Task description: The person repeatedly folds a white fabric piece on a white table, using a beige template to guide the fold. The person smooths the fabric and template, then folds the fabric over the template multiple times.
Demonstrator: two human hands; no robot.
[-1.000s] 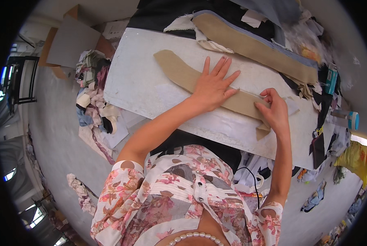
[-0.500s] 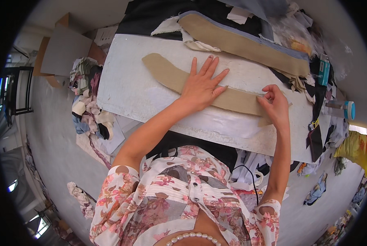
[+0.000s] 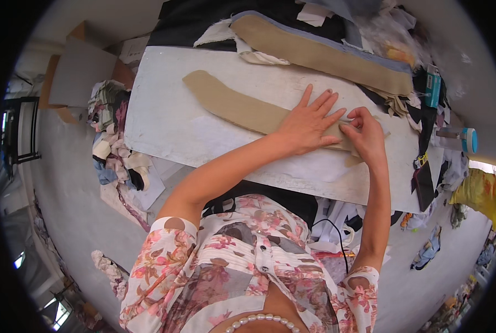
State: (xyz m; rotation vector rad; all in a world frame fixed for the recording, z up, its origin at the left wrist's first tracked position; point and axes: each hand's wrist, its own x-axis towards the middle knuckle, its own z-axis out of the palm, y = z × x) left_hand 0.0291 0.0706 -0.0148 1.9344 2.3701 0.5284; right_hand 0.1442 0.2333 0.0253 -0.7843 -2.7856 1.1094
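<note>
A long, curved strip of tan fabric (image 3: 234, 108) lies across the white tabletop (image 3: 159, 105). Pressed flat on its right half is my left hand (image 3: 310, 123), open with the fingers spread. My right hand (image 3: 364, 136) pinches the strip's right end between thumb and forefinger, close to the left fingertips. A small tan flap pokes out beneath that hand. Farther back lies a stack of similar tan strips (image 3: 320, 53) with a blue-grey layer along its far edge.
Black cloth (image 3: 187, 28) and white scraps cover the table's back. A turquoise box (image 3: 432, 89), a clear container with a blue lid (image 3: 469, 140) and a dark phone-like slab (image 3: 424, 188) line the right side. Fabric scraps (image 3: 112, 150) are heaped at the left.
My left hand has slid right along the tan strip, up to my right hand. The right hand keeps its pinch at the strip's end. The whole view has shifted slightly.
</note>
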